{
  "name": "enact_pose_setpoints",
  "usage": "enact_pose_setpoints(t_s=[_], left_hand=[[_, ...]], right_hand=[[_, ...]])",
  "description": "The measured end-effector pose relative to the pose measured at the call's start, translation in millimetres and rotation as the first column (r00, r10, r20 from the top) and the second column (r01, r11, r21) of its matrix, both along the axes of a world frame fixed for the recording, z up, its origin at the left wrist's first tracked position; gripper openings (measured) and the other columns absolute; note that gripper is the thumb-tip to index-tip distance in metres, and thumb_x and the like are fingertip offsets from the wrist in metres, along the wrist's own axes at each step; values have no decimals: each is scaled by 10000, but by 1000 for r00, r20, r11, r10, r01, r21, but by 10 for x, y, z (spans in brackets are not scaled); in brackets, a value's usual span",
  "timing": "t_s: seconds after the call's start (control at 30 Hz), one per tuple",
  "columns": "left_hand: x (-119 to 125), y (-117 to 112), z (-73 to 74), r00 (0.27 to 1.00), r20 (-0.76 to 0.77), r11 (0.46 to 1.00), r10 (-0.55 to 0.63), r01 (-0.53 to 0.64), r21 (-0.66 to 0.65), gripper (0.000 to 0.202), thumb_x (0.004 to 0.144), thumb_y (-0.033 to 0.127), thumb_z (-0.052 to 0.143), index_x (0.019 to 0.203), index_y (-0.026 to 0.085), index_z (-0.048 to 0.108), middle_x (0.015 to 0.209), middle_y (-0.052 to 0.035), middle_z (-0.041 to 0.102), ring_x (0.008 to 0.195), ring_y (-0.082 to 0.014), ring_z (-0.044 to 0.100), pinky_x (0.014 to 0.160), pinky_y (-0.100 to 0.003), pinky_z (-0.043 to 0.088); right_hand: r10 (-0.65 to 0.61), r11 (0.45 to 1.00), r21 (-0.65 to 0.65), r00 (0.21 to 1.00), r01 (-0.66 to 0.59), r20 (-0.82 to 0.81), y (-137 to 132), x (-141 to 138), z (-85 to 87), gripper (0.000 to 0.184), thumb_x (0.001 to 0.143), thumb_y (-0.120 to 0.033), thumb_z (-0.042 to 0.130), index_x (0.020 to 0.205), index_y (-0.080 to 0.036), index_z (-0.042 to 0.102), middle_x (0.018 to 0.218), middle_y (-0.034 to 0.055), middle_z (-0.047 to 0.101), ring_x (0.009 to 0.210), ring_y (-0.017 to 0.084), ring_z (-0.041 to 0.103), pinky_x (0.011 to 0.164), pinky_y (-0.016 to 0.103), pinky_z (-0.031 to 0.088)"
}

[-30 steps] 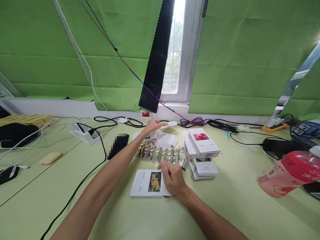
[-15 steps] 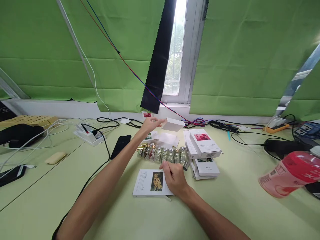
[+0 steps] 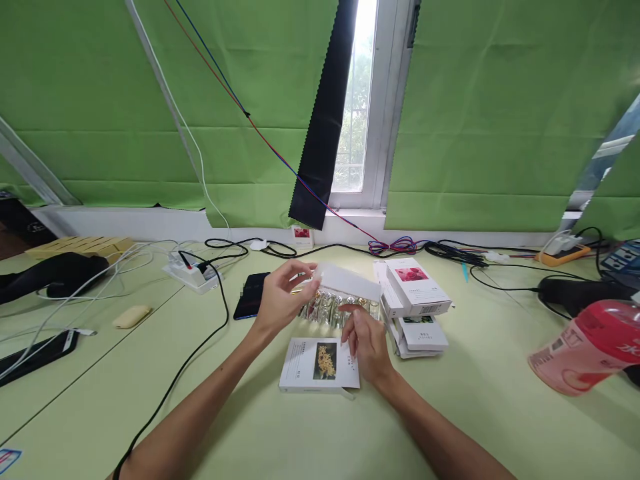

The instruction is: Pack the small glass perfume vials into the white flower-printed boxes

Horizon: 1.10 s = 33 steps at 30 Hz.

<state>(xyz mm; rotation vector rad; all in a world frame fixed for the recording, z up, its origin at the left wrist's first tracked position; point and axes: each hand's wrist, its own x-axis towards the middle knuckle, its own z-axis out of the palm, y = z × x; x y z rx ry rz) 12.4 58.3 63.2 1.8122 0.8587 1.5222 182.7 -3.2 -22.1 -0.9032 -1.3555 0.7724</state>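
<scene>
You are risking a knock and a dent.
Your left hand [image 3: 284,300] is pinching the left end of a thin, white, rectangular card piece [image 3: 347,281]; a low swing could be toppling the row of small clear glass bottles [image 3: 324,312] just beside it. Nearer you, a flat white cardboard box printed with yellow flowers [image 3: 320,365] is lying beneath your right hand [image 3: 369,341], fingers parted, contact unclear; pressing could be creasing it.

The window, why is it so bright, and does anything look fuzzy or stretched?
Head view: daylight washes out the window; the white piece in the left hand looks slightly blurred; the pink bottle leans outward, perhaps stretched by the lens.
</scene>
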Motion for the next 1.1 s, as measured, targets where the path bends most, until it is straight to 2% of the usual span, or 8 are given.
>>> enact_pose_setpoints(t_s=[0.13,0.23,0.3,0.4,0.53,0.77,0.93,1.1], left_hand=[[-107,-144,-206,998,-50,919,42,-19,395,256,777,262,766,987,187,640,1192,-156,721,1134,-277,694,939,-429,591],[-111,-178,-326,980,-147,732,134,2,682,368,744,242,781,1073,185,626,1236,-184,699,1169,-330,678,938,-500,587],[-95,-198,-394,964,-179,616,197,20,788,451,728,289,808,1118,178,611,1256,-202,688,1152,-337,687,890,-485,613],[-72,-232,-491,945,-192,548,266,16,836,551,718,382,838,1158,151,600,1266,-233,675,1114,-330,705,835,-444,640],[-52,-268,-574,937,-204,559,283,12,829,568,707,385,848,1170,173,595,1287,-224,669,1108,-326,710,831,-435,644],[-20,-305,-596,935,-233,604,268,25,797,630,684,354,864,1208,158,574,1269,-232,662,1133,-334,697,872,-445,635],[-31,-296,-620,929,-268,649,256,41,759,669,695,346,854,1258,152,549,1234,-220,658,1177,-349,665,951,-501,597],[-42,-260,-670,931,-310,700,193,90,708,754,733,488,819,1335,164,500,1232,-219,642,1192,-368,641,977,-557,558]], right_hand=[[119,991,-31,968,-128,-219,9,20,-19,526,964,-612,433,755,-170,627,660,27,654,393,89,463,437,257,345],[145,981,-69,917,-183,-371,0,17,-7,520,922,-643,480,762,-174,638,580,0,607,383,108,458,409,262,343],[107,977,-116,879,-180,-465,-12,9,27,486,894,-644,528,762,-190,643,551,-12,587,411,133,484,399,268,367],[-6,978,-175,817,-117,-576,-30,-4,104,427,857,-636,591,824,-218,672,667,6,664,621,196,623,531,299,513],[-61,981,-181,758,-77,-650,-40,-15,185,396,847,-614,619,899,-231,704,704,-3,690,824,229,685,791,346,574],[-116,971,-226,680,-75,-724,-24,-19,190,571,712,-473,779,1225,-262,646,1035,-4,748,985,219,686,864,329,554],[-144,960,-273,737,-58,-661,-15,0,160,616,696,-463,774,1253,-244,629,1048,18,742,985,237,678,809,336,563],[-120,969,-245,815,-28,-566,-19,-2,135,564,717,-443,767,1219,-224,635,995,35,735,968,249,670,802,351,573]])
